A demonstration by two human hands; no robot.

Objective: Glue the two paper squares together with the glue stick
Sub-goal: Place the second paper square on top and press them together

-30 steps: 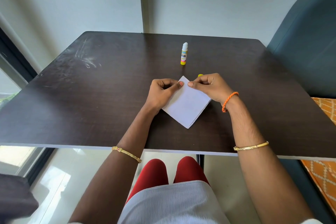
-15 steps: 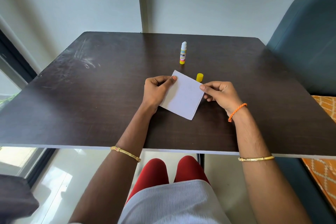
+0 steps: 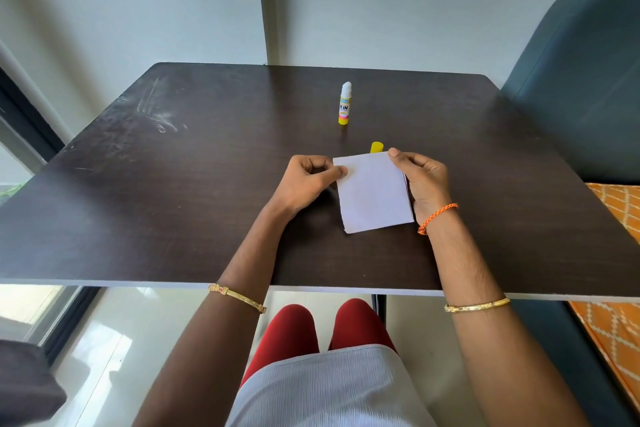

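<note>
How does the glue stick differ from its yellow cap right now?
The glue stick stands upright and uncapped, white tip showing, well beyond the paper; the yellow cap sits apart from it, right behind the paper's far edge, partly hidden. The stick is taller, with a printed label; the cap is short and plain yellow. Both rest on the dark table, touched by neither hand, and both carry the same yellow.
</note>
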